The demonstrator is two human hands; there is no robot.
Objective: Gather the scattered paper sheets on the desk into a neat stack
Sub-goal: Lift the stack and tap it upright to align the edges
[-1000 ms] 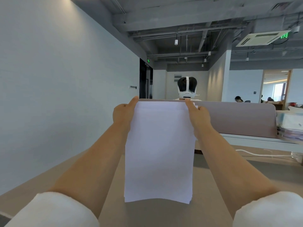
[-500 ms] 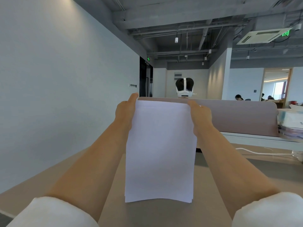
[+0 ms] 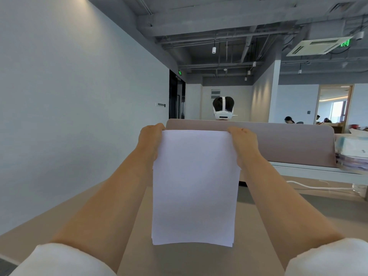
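Head view: you face along the bench (image 3: 179, 259) toward the partition (image 3: 278, 144) standing at its far edge.
Bench: beige surface, running beneath both of your forearms.
Partition: mauve panel, upright, behind the top edge of the sheets.
Paper stack: the paper stack (image 3: 195, 186) of white sheets stands upright in portrait, held between your two hands over the middle of the bench. The sheet ends at the lower edge are slightly uneven. Whether that edge touches the bench cannot be told.
Left hand: your left hand (image 3: 150, 140) has its fingers clamped on the stack's top left corner.
Right hand: your right hand (image 3: 244, 144) has its fingers clamped on the top right corner.
Cable: the white cable (image 3: 310, 187) lies on the bench to the right, well apart from the stack.
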